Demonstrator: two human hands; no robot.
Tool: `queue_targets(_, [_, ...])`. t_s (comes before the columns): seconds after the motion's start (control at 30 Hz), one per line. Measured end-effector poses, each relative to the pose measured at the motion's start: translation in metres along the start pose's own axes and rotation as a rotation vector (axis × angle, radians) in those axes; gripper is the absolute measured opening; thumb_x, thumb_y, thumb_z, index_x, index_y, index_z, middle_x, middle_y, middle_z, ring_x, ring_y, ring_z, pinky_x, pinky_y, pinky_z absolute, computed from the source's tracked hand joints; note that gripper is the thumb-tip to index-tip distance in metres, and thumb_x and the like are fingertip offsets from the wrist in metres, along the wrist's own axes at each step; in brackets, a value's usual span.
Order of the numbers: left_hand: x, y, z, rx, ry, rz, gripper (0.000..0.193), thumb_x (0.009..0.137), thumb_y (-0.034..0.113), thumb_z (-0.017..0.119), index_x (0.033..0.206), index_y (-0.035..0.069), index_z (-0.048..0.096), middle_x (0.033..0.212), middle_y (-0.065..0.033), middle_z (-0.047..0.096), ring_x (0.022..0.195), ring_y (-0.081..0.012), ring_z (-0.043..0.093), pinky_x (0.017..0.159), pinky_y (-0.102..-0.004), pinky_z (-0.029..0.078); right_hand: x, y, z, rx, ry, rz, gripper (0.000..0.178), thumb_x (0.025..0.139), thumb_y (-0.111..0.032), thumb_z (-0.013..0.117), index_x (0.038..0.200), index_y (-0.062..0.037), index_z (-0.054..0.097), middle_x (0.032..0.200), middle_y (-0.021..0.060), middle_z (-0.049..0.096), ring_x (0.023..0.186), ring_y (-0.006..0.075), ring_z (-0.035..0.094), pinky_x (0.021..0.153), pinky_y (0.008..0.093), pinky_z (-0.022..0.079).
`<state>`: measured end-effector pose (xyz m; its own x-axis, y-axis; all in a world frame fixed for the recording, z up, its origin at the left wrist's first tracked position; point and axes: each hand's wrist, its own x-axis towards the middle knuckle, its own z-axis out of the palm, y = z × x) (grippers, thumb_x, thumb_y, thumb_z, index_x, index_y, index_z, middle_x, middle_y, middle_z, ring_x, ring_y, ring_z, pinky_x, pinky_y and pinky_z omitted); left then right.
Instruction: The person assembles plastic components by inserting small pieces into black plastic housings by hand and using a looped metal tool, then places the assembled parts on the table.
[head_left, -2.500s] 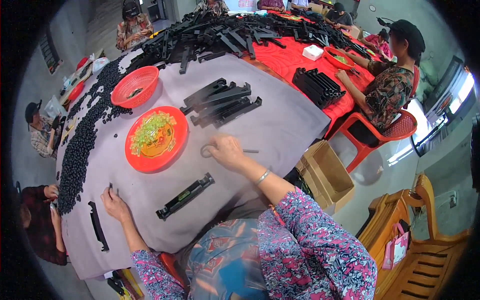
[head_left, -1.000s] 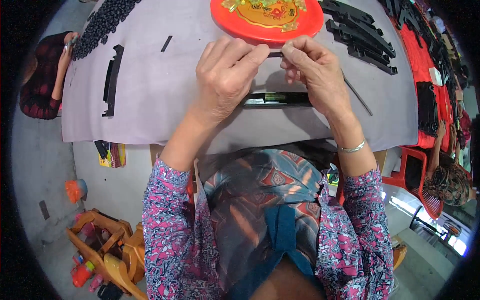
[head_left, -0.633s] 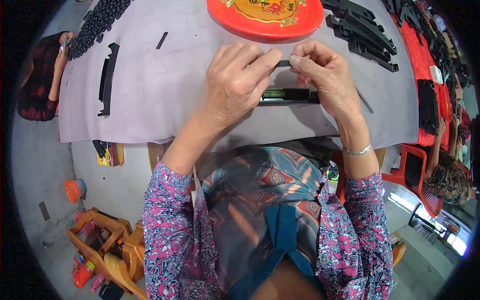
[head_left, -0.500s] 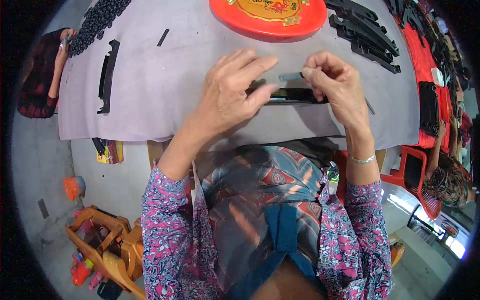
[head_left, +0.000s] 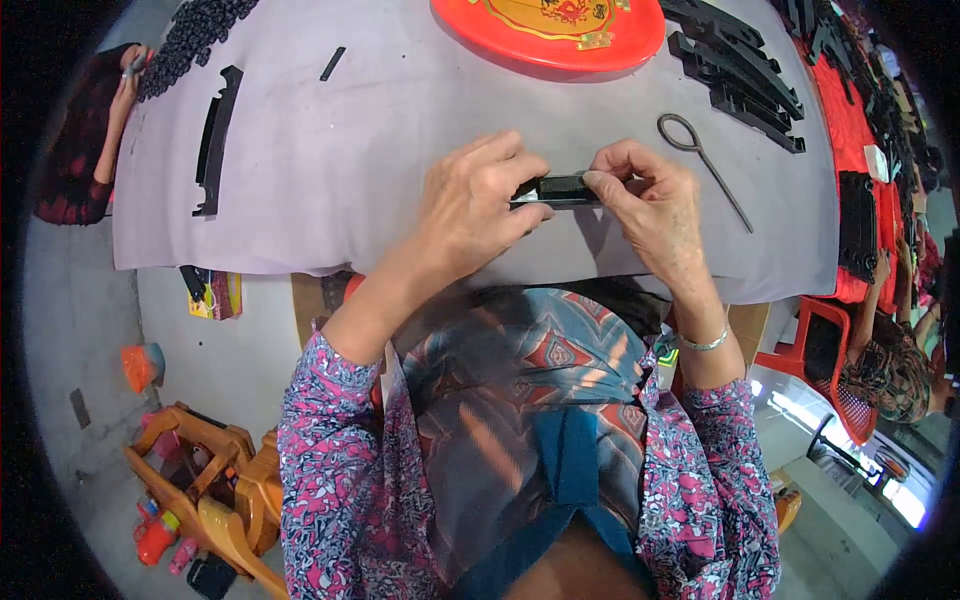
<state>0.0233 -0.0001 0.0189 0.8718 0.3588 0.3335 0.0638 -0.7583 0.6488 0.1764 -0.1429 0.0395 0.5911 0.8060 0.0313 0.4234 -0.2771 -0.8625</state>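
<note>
Bar of narrow black plastic [head_left: 560, 191] is held crosswise near the front edge of a pale lilac tablecloth [head_left: 400, 110]. The person's left hand [head_left: 475, 205] has its thumb and fingers parted just enough to clasp the bar's left end. The right hand [head_left: 655, 205] has thumb and forefinger drawn close on the bar's right part; whether they pinch anything small cannot be told. To the right lies a dark metal rod with a looped end [head_left: 722, 185]. Farther off, a round red plate [head_left: 530, 55] sits beside several black plastic pieces [head_left: 745, 80].
</note>
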Motion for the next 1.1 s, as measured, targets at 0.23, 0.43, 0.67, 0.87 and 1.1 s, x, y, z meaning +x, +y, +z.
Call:
queue_targets(0.23, [-0.004, 0.003, 0.002, -0.029, 0.011, -0.031, 0.029, 0.065, 0.015, 0.081, 0.090, 0.005, 0.069, 0.085, -0.0091, 0.058, 0.082, -0.0303, 0.061, 0.068, -0.0434, 0.050, -0.009, -0.010, 0.004, -0.127, 0.023, 0.021, 0.007, 0.087, -0.006, 0.071, 0.086, -0.0007, 0.066, 0.067, -0.0049, 0.058, 0.061, 0.0018, 0.049, 0.054, 0.0203, 0.039])
queue_targets(0.43, [-0.005, 0.005, 0.002, -0.056, 0.024, -0.054, 0.030, 0.064, 0.014, 0.082, 0.089, 0.005, 0.068, 0.084, -0.0094, 0.057, 0.082, -0.0306, 0.060, 0.068, -0.0434, 0.050, -0.011, -0.008, 0.008, -0.127, 0.057, 0.007, 0.008, 0.086, -0.006, 0.071, 0.085, -0.0009, 0.066, 0.065, -0.0043, 0.058, 0.060, 0.0017, 0.050, 0.054, 0.0205, 0.040])
queue_targets(0.67, [-0.007, 0.004, 0.003, -0.067, 0.018, -0.086, 0.031, 0.064, 0.014, 0.083, 0.090, 0.004, 0.068, 0.084, -0.0094, 0.057, 0.082, -0.0306, 0.060, 0.068, -0.0430, 0.050, -0.012, -0.009, 0.013, -0.244, 0.079, -0.045, 0.007, 0.086, -0.008, 0.070, 0.085, -0.0015, 0.067, 0.061, -0.0009, 0.060, 0.056, 0.0040, 0.055, 0.053, 0.0226, 0.043])
queue_targets(0.87, [-0.007, 0.001, 0.002, -0.085, 0.005, -0.074, 0.030, 0.066, 0.012, 0.081, 0.091, 0.004, 0.068, 0.086, -0.0095, 0.057, 0.084, -0.0309, 0.060, 0.070, -0.0433, 0.050, -0.012, -0.012, 0.014, -0.253, 0.102, -0.028, 0.010, 0.083, -0.012, 0.068, 0.084, -0.0029, 0.065, 0.066, 0.0121, 0.064, 0.054, 0.0219, 0.061, 0.056, 0.0347, 0.049])
queue_targets(1.1, [-0.011, -0.002, -0.001, -0.122, -0.017, -0.098, 0.030, 0.067, 0.010, 0.080, 0.093, 0.003, 0.067, 0.088, -0.0101, 0.057, 0.085, -0.0315, 0.061, 0.070, -0.0434, 0.050, -0.013, -0.017, 0.017, -0.279, 0.105, 0.029, 0.008, 0.082, -0.011, 0.068, 0.085, -0.0035, 0.064, 0.066, 0.0118, 0.064, 0.054, 0.0232, 0.062, 0.056, 0.0346, 0.049])
